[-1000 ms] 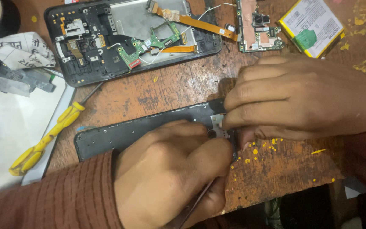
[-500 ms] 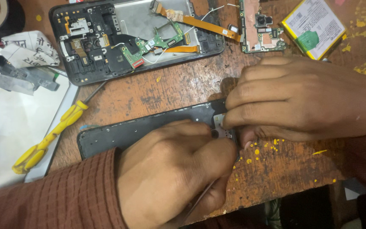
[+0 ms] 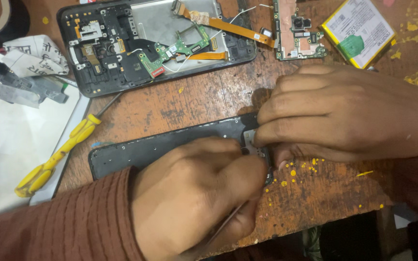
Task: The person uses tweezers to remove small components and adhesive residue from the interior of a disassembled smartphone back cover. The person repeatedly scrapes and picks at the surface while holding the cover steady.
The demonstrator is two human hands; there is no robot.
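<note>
The left hand (image 3: 194,198) was curled into a closed fist around a thin metal tool (image 3: 228,223), of which only a short grey length showed under the knuckles; its tip was hidden. The right hand (image 3: 344,116) lay flat, fingers pressed together and bearing down on the right end of a black phone panel (image 3: 165,147), pinning it to the wooden table (image 3: 199,99). Whether those fingertips pinched anything could not be told, since they were folded under. The two hands met over the panel's right end, where a small pale part (image 3: 250,140) showed between them.

The panel lay lengthwise across the table, its left end free and uncovered, its right end close to the table's near edge, where the paint-spotted wood broke off into a dark gap. Little bare wood remained between the fist and that edge.

Left of the panel, a yellow-handled screwdriver (image 3: 56,157) lay slantwise, half on a white sheet (image 3: 10,145), well apart from both hands. Beyond a strip of bare wood, an opened phone body (image 3: 156,43) with exposed boards and an orange flex cable stretched along the far side. A loose circuit board (image 3: 298,31) and a battery (image 3: 359,31) with a yellow border sat just beyond the right hand's knuckles, leaving scant room there.
</note>
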